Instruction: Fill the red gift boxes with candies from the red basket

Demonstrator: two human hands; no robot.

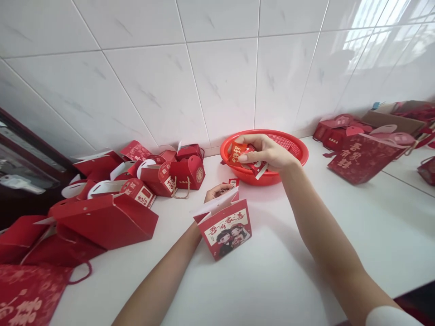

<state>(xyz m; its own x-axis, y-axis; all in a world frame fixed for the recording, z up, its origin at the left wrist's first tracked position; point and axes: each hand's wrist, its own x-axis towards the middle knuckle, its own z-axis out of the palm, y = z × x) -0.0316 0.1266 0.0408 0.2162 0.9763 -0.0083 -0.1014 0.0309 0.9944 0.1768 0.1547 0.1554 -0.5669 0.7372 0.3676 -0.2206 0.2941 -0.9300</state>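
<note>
My right hand (263,151) is closed around several red wrapped candies (238,155) above the rim of a red plastic colander basket (268,181). One wrapper bears gold characters. In front of the basket, my left hand (216,191) reaches behind a red candy gift box (227,233) and grips it from the back. This box has an open top with white inner flaps and a cartoon couple on its front. Its far side hides most of my left hand. A small red patterned piece (234,182) shows by those fingers; whether it belongs to the box cannot be told.
Many red gift boxes (112,219) crowd the left side of the white table (272,280). To the right stand a large red gift box (363,158), smaller boxes (335,131) and a cardboard carton (390,121). A tiled wall (224,81) rises behind the table.
</note>
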